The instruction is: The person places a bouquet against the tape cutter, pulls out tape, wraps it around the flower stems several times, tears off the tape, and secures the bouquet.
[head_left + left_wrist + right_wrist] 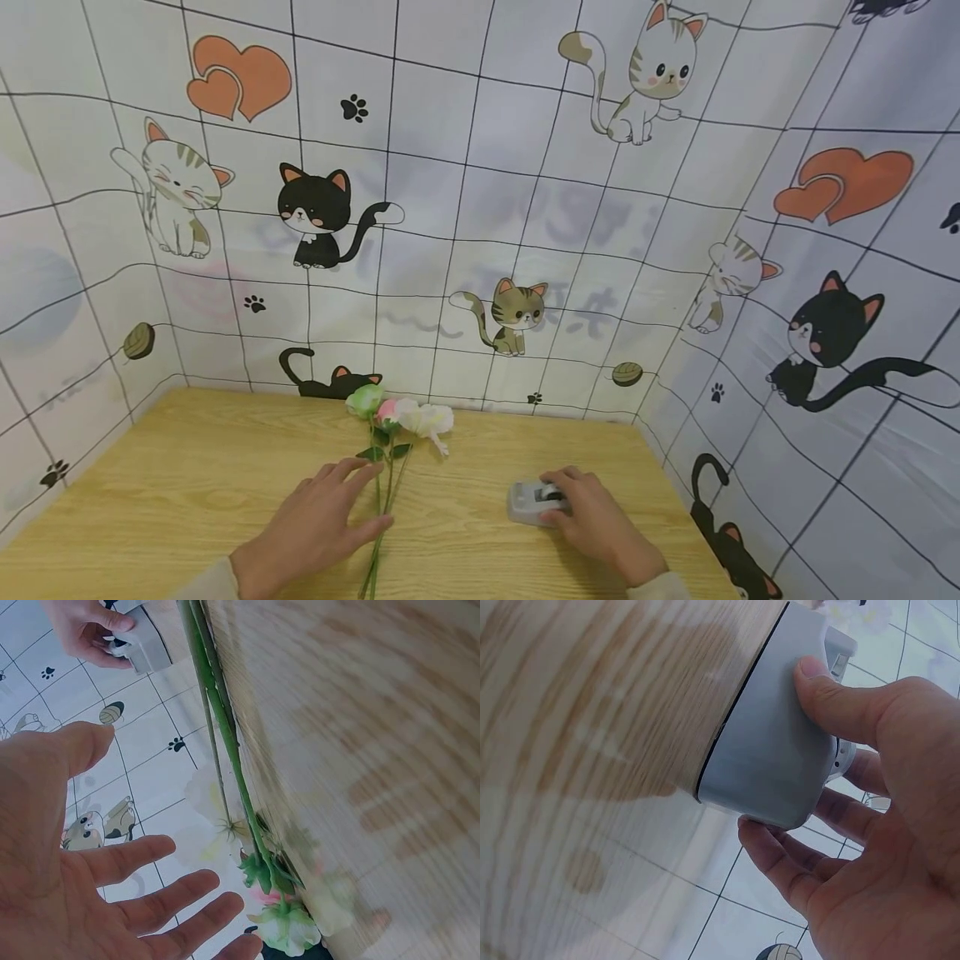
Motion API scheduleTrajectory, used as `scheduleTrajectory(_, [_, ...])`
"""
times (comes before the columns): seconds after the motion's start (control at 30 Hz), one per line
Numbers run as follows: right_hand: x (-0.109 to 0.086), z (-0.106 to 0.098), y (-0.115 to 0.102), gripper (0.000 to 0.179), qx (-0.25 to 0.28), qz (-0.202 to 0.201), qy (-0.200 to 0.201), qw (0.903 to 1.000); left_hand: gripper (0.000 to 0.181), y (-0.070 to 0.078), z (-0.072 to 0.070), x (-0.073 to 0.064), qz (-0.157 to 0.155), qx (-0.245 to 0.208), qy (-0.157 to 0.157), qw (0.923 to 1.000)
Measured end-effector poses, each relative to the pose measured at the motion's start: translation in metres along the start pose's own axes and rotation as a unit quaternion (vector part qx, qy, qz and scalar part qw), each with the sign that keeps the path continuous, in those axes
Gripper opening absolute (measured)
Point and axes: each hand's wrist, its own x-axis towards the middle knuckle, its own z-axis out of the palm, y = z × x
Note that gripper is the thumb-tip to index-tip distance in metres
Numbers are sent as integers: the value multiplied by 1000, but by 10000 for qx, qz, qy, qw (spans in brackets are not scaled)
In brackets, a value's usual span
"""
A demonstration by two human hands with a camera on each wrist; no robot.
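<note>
Three flowers on long green stems (377,546) lie on the wooden table: a pale green one (364,401), a pink one (386,413) and a white one (422,419). Over the stems' left side, my left hand (311,518) has its fingers spread and holds nothing; the left wrist view shows a gap between palm and stems. My right hand (595,518) grips a grey tape dispenser (769,739) that sits on the table, right of the flowers. Its thumb presses the near side and the other fingers reach round the end and far side, partly hidden.
The wooden table (187,467) ends at a white cloth wall (420,267) printed with a black grid, cats and hearts. Another such wall (847,433) runs close along the right edge. Bare tabletop lies between the flowers and the dispenser.
</note>
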Motion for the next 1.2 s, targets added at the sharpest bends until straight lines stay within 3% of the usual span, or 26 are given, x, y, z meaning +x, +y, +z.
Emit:
scheduleTrajectory(0.4, [4, 1, -16, 52, 93, -7, -154, 9998, 72, 8, 0, 2, 97, 6, 53, 9999])
scheduleTrajectory(0.7, [11, 5, -31, 55, 312, -465, -406, 9976, 71, 11, -2, 3, 55, -29, 33, 10000])
scheduleTrajectory(1.2, [18, 12, -57, 54, 411, -756, -470, 9952, 70, 18, -5, 4, 50, -239, -83, 9997])
